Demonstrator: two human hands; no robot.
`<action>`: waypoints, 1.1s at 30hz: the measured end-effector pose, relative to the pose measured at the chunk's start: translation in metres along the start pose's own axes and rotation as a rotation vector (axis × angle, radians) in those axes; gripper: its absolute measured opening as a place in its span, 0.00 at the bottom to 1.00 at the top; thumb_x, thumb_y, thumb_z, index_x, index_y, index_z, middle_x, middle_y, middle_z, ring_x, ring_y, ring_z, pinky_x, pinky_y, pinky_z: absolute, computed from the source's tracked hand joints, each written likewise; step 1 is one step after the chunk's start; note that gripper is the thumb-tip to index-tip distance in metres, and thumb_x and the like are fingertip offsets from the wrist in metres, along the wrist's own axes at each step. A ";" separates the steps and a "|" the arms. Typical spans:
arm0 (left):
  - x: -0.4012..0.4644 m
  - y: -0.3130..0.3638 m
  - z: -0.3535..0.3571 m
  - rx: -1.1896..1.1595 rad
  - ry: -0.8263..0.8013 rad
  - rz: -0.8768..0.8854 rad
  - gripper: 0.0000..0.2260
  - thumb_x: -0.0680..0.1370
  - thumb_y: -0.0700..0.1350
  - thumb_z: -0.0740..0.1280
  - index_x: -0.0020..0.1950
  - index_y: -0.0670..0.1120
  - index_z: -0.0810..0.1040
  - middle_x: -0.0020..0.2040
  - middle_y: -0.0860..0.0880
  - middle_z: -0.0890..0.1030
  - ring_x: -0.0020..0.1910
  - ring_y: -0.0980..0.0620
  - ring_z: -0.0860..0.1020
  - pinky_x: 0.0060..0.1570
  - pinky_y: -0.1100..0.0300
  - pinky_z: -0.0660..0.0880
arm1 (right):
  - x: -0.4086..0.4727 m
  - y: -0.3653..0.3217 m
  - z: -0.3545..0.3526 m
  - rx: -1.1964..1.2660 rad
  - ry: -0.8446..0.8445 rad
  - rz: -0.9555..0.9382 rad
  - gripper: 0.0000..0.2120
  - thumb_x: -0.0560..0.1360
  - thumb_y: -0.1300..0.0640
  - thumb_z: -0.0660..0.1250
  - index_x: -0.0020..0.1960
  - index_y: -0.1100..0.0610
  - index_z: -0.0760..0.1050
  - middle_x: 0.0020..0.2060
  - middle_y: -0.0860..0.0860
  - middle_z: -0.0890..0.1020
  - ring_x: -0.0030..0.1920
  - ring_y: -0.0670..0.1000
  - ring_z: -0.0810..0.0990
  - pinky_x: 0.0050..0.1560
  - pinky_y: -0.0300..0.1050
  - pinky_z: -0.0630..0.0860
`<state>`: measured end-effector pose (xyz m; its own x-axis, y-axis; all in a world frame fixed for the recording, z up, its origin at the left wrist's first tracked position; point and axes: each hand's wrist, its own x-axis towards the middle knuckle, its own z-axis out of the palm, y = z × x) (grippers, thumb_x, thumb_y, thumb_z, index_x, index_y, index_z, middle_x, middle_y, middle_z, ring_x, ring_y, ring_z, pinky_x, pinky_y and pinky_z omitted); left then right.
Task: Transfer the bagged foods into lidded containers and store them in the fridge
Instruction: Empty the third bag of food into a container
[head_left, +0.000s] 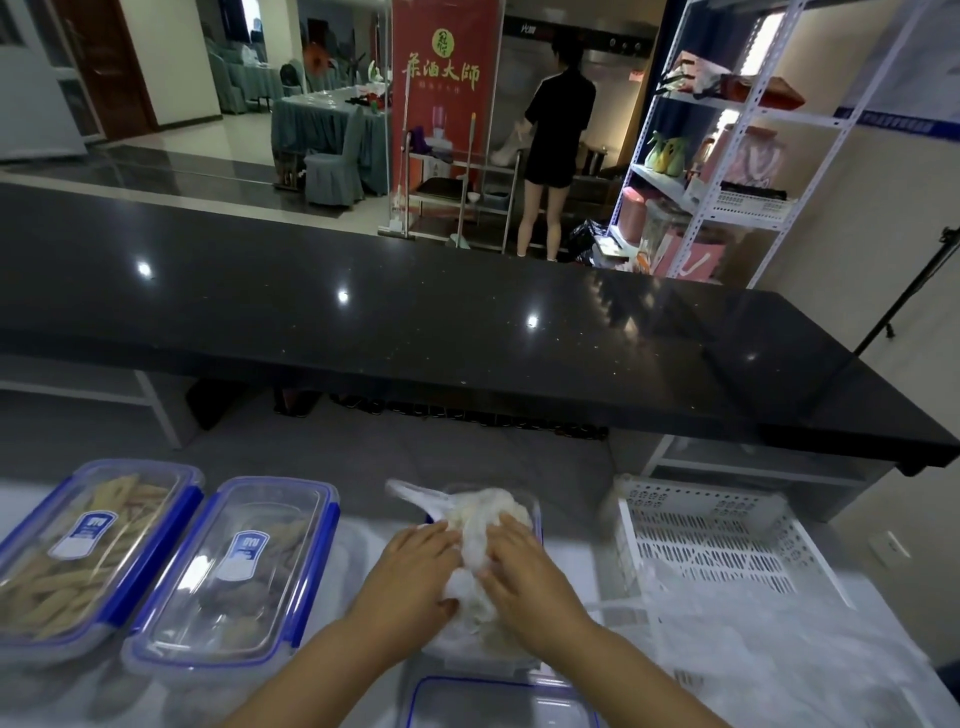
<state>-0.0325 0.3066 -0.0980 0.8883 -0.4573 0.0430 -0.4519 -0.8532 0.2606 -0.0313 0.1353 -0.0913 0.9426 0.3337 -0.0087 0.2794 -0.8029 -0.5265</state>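
Observation:
A thin white plastic bag of pale food (480, 525) lies in an open clear container (535, 512) at the middle of the counter. My left hand (415, 566) holds the bag's left side with curled fingers. My right hand (524, 571) grips its right side, fingers bent over the plastic. A blue-rimmed lid (498, 701) lies loose just in front of that container. To the left stand two closed containers with blue clips: one with yellowish strips (83, 551), one with darker brown pieces (239, 571).
A white perforated plastic basket (711, 535) stands to the right, with crumpled clear plastic bags (779, 665) in front of it. A long black countertop (467, 322) runs across behind. A person stands far back by a metal rack; shelves stand at the right.

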 end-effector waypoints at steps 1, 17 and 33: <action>-0.004 -0.002 0.001 -0.013 -0.006 -0.021 0.28 0.59 0.56 0.76 0.58 0.54 0.78 0.61 0.55 0.77 0.63 0.55 0.74 0.63 0.60 0.64 | -0.002 -0.001 0.003 0.010 -0.003 -0.030 0.11 0.80 0.55 0.57 0.59 0.58 0.71 0.71 0.47 0.66 0.74 0.40 0.50 0.65 0.32 0.56; 0.005 -0.010 -0.038 -0.510 0.133 -0.298 0.06 0.77 0.44 0.63 0.49 0.55 0.75 0.46 0.51 0.79 0.47 0.49 0.77 0.41 0.59 0.70 | -0.030 0.013 -0.023 0.213 0.206 0.174 0.19 0.72 0.60 0.63 0.58 0.42 0.66 0.50 0.35 0.69 0.48 0.41 0.72 0.45 0.32 0.67; 0.015 0.008 -0.056 0.014 0.158 0.207 0.39 0.70 0.60 0.63 0.75 0.61 0.44 0.77 0.54 0.47 0.75 0.54 0.44 0.73 0.49 0.39 | -0.010 -0.001 -0.040 0.237 0.297 0.147 0.21 0.72 0.67 0.66 0.34 0.43 0.67 0.33 0.42 0.73 0.34 0.41 0.71 0.35 0.31 0.66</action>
<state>-0.0181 0.3069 -0.0416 0.7782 -0.5787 0.2440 -0.6255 -0.7494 0.2173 -0.0340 0.1130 -0.0562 0.9909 0.0389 0.1290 0.1205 -0.6838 -0.7196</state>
